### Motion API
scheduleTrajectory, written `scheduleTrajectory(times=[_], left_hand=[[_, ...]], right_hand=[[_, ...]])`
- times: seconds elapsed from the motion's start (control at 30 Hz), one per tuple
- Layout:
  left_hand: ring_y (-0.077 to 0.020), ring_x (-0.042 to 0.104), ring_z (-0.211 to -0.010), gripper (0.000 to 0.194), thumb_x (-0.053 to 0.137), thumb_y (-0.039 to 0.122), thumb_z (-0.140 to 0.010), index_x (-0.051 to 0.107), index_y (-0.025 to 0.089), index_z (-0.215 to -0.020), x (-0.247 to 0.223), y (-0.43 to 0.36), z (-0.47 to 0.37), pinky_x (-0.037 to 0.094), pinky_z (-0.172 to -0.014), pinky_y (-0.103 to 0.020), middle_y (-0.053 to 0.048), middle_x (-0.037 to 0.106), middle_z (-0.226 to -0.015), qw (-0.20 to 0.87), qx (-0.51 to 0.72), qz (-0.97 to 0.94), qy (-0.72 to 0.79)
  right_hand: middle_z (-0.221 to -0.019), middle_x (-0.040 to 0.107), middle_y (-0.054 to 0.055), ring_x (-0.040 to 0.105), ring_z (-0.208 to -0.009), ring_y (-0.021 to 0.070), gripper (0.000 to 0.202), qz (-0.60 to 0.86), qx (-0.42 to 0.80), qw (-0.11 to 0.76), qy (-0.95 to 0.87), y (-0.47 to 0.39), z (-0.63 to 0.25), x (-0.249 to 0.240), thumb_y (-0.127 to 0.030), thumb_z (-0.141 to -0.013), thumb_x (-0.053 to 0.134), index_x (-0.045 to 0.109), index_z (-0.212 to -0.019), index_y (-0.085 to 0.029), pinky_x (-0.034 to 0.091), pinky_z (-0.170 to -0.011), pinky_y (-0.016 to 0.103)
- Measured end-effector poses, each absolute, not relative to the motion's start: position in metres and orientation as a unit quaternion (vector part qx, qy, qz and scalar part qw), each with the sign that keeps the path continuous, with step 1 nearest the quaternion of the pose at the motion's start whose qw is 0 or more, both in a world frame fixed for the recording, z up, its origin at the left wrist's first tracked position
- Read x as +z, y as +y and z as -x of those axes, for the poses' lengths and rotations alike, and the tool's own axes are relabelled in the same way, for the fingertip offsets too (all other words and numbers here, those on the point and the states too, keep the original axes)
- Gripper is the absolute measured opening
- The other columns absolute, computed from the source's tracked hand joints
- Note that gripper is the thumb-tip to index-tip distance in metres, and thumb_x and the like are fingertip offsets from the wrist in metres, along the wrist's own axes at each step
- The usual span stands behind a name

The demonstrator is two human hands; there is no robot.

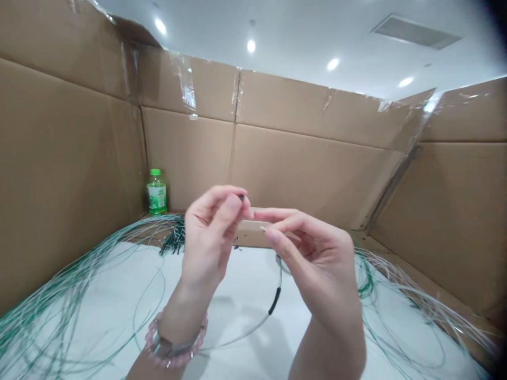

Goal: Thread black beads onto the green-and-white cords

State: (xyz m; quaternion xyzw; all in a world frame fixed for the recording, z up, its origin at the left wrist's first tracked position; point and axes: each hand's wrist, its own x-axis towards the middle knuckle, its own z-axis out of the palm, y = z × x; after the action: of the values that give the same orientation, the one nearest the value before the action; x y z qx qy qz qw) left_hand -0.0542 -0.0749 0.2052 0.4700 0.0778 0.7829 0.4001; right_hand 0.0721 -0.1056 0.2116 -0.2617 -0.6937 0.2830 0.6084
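Note:
My left hand [214, 232], with a pink bead bracelet [174, 353] at its wrist, pinches a small dark piece [241, 197] between thumb and fingers; most of it is hidden. Beside it, my right hand [312, 248] has thumb and fingers closed on a thin wire, whose pale tip [263, 228] pokes out towards the left. Its index fingertip reaches close to my left fingertips. Below the right hand hangs a thin grey cable [253, 328] with a black ribbed sleeve [274, 302] around it, curving down to the left over the white tabletop [119, 285].
Bundles of green and white wires lie along the left [75, 279] and right [412, 285] sides. Dark wire ends [173, 237] gather behind my left hand. A green-capped bottle [157, 194] stands in the back left corner. Cardboard walls [317, 153] enclose the table; small dark bits lie at the back.

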Motion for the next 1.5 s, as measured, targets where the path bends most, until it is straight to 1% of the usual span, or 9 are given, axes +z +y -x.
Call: scheduleTrajectory(times=[0.2,0.3,0.37,0.53,0.73,1.03,1.17,1.37,1.5], left_hand=[[-0.0023,0.058,-0.069,0.007,0.07,0.025,-0.081,0.071,0.024,-0.074,0.214,-0.082,0.075,0.051,-0.065,-0.01,0.005,0.062,-0.074,0.276,0.863,-0.422,0.039],[-0.0035,0.062,-0.076,0.01,0.064,0.021,-0.086,0.069,0.024,-0.077,0.216,-0.089,0.078,0.05,-0.068,-0.014,0.007,0.064,-0.077,0.221,0.86,-0.452,0.084],[-0.0084,0.066,-0.087,0.01,0.062,0.029,-0.087,0.067,0.022,-0.081,0.216,-0.093,0.077,0.05,-0.07,-0.019,0.01,0.067,-0.082,0.154,0.854,-0.477,0.139],[-0.0183,0.063,-0.11,0.021,0.058,0.043,-0.087,0.066,0.024,-0.086,0.212,-0.095,0.07,0.053,-0.073,-0.027,0.01,0.071,-0.091,0.083,0.846,-0.479,0.22],[-0.0139,0.069,-0.092,0.013,0.058,0.035,-0.089,0.066,0.026,-0.085,0.211,-0.092,0.069,0.052,-0.074,-0.028,0.012,0.071,-0.087,0.061,0.854,-0.475,0.204],[-0.0046,0.061,-0.074,0.012,0.062,0.018,-0.085,0.068,0.025,-0.077,0.213,-0.093,0.064,0.049,-0.066,-0.02,0.01,0.065,-0.076,0.095,0.872,-0.467,0.107],[-0.0056,0.062,-0.076,0.008,0.064,0.028,-0.085,0.069,0.026,-0.078,0.213,-0.087,0.073,0.049,-0.069,-0.019,0.009,0.066,-0.079,0.148,0.862,-0.471,0.112],[-0.0057,0.061,-0.065,0.009,0.074,0.034,-0.075,0.074,0.025,-0.074,0.208,-0.078,0.087,0.051,-0.063,-0.014,0.003,0.066,-0.068,0.317,0.757,-0.562,0.104],[-0.0059,0.062,-0.065,0.007,0.075,0.033,-0.075,0.075,0.026,-0.073,0.206,-0.083,0.083,0.051,-0.062,-0.012,0.003,0.068,-0.065,0.351,0.703,-0.607,0.123]], right_hand=[[-0.06,0.067,-0.008,0.06,-0.056,0.0054,0.015,0.284,0.232,0.419,-0.83,-0.107,-0.063,0.211,-0.012,-0.077,0.066,0.066,-0.064,-0.02,0.047,-0.051,0.012],[-0.056,0.063,-0.008,0.054,-0.048,0.0052,0.016,0.283,0.213,0.392,-0.849,-0.106,-0.055,0.207,-0.013,-0.077,0.065,0.066,-0.064,-0.021,0.037,-0.038,0.014],[-0.056,0.062,-0.008,0.051,-0.045,0.0054,0.016,0.288,0.21,0.381,-0.853,-0.105,-0.052,0.205,-0.015,-0.078,0.064,0.066,-0.064,-0.022,0.034,-0.035,0.015],[-0.06,0.065,-0.008,0.055,-0.048,0.0066,0.018,0.285,0.22,0.357,-0.862,-0.107,-0.047,0.204,-0.015,-0.079,0.06,0.064,-0.064,-0.023,0.04,-0.041,0.017],[-0.059,0.064,-0.007,0.056,-0.048,0.0074,0.018,0.287,0.23,0.347,-0.863,-0.107,-0.042,0.203,-0.015,-0.079,0.059,0.064,-0.063,-0.022,0.039,-0.041,0.019],[-0.064,0.067,-0.007,0.061,-0.058,0.0108,0.021,0.282,0.248,0.327,-0.867,-0.106,-0.042,0.202,-0.013,-0.081,0.057,0.067,-0.067,-0.024,0.049,-0.057,0.024],[-0.061,0.067,-0.007,0.06,-0.056,0.0087,0.018,0.262,0.226,0.385,-0.855,-0.104,-0.046,0.204,-0.012,-0.079,0.064,0.066,-0.064,-0.023,0.048,-0.053,0.019],[-0.061,0.069,-0.006,0.064,-0.055,0.007,0.012,0.229,0.206,0.634,-0.71,-0.109,-0.063,0.207,-0.02,-0.077,0.073,0.069,-0.068,-0.026,0.053,-0.052,0.011],[-0.064,0.071,-0.005,0.067,-0.057,0.0071,0.011,0.206,0.217,0.677,-0.672,-0.114,-0.068,0.208,-0.019,-0.077,0.074,0.071,-0.07,-0.026,0.056,-0.056,0.011]])
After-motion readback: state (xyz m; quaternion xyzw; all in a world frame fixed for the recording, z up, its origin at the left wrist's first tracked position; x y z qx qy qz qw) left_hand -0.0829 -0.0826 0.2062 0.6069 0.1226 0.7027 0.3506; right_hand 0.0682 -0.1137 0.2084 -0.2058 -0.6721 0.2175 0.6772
